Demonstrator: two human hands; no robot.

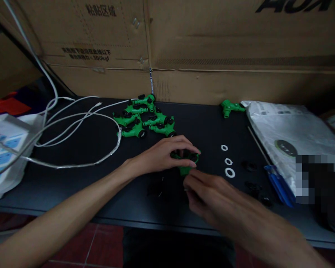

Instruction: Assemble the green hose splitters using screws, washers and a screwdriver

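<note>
My left hand [174,152] is closed around a green plastic hose fitting [185,170] with black parts, holding it just above the dark table. Right below it, my right hand [202,190] is closed at the fitting's lower end. Its fingers hide most of what they pinch; only a small pale glint shows beside the fingertips. Several similar green fittings with black caps [134,128] lie grouped behind my left hand. To the right of my hands, three white rings [229,172] lie in a row. Small black parts [253,187] are scattered beyond them.
A white plastic package [276,126] lies at the right, with a screwdriver-like blue-handled tool [279,186] along its edge. Another green fitting [229,108] sits at the back. White cables [72,128] loop across the left beside a power strip [9,149]. Cardboard boxes [198,44] stand behind.
</note>
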